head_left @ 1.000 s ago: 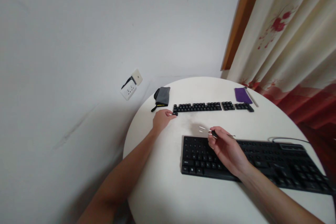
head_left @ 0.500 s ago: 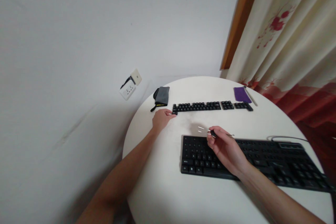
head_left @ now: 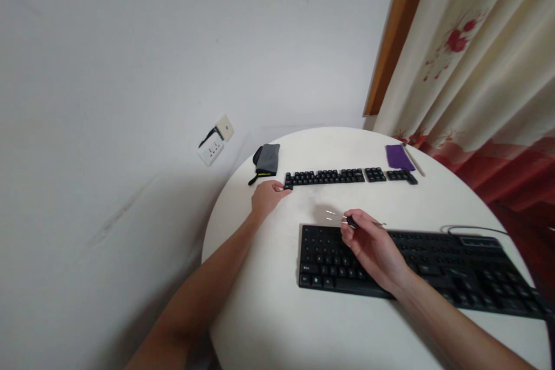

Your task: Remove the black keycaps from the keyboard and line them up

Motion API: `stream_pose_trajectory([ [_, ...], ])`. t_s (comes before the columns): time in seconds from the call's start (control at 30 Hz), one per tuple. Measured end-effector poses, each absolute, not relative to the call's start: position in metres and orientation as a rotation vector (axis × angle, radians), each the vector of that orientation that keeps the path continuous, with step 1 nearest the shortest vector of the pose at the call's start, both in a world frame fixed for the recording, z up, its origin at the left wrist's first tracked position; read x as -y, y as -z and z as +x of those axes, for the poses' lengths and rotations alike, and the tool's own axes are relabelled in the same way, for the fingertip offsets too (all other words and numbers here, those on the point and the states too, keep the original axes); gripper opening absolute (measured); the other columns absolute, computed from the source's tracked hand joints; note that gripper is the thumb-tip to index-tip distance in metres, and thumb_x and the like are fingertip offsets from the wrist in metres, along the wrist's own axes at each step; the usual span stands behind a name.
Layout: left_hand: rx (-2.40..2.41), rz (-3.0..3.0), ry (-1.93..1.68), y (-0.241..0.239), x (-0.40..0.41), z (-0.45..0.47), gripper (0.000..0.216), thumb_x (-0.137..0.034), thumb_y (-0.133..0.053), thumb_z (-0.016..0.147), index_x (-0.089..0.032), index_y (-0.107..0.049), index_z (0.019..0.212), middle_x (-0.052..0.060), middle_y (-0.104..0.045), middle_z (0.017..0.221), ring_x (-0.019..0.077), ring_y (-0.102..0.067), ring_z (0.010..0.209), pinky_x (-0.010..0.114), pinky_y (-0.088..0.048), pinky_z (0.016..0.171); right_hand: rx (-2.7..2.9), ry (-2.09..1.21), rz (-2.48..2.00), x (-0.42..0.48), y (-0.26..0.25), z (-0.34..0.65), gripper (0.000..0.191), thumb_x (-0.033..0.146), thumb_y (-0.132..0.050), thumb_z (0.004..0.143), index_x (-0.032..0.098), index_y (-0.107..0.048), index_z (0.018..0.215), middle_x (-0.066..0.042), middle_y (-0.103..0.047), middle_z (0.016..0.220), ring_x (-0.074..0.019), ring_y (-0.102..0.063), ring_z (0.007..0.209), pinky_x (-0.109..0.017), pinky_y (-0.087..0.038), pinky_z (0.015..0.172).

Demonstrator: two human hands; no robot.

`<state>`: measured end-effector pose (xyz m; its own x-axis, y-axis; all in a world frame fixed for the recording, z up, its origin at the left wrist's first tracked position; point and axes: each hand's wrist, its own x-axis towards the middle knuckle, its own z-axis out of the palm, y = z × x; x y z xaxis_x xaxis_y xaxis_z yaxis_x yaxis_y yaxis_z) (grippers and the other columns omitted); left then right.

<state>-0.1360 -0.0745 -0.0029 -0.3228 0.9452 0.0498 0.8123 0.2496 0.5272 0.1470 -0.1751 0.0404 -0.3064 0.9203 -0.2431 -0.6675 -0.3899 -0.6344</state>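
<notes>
My left hand [head_left: 267, 196] rests on the round white table [head_left: 269, 306], fingers curled, its fingertips touching a black keycap [head_left: 288, 185] at the left end of a row of loose keycaps [head_left: 347, 176]. My right hand [head_left: 373, 245] hovers over the left half of a black keyboard [head_left: 437, 269]. It pinches a thin wire keycap puller [head_left: 340, 218] with a black grip, prongs pointing left.
A grey pouch with a black strap [head_left: 265, 161] lies at the table's far left edge. A purple cloth [head_left: 399, 156] and a thin stick [head_left: 415, 160] lie at the far right. A wall socket [head_left: 214, 140] and a curtain [head_left: 485, 69] stand behind. The keyboard cable [head_left: 472, 228] runs right.
</notes>
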Motion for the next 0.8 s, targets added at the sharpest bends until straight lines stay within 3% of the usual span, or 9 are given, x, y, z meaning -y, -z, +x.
stream_pose_trajectory([
  [0.8,-2.238,1.624,-0.683,0.0055,0.0718,-0.137,0.033,-0.048,-0.078,0.065,-0.025,-0.074,0.087,0.0,-0.072,0.081,0.0169,-0.065,0.073,0.025,-0.038,0.059,0.525,-1.886,-0.69,0.177,-0.0427,0.1464,0.012,0.026,-0.076,0.078,0.016,-0.071,0.083,-0.002,-0.06,0.071,-0.0098,-0.05,0.064,-0.018,-0.043,0.055],
])
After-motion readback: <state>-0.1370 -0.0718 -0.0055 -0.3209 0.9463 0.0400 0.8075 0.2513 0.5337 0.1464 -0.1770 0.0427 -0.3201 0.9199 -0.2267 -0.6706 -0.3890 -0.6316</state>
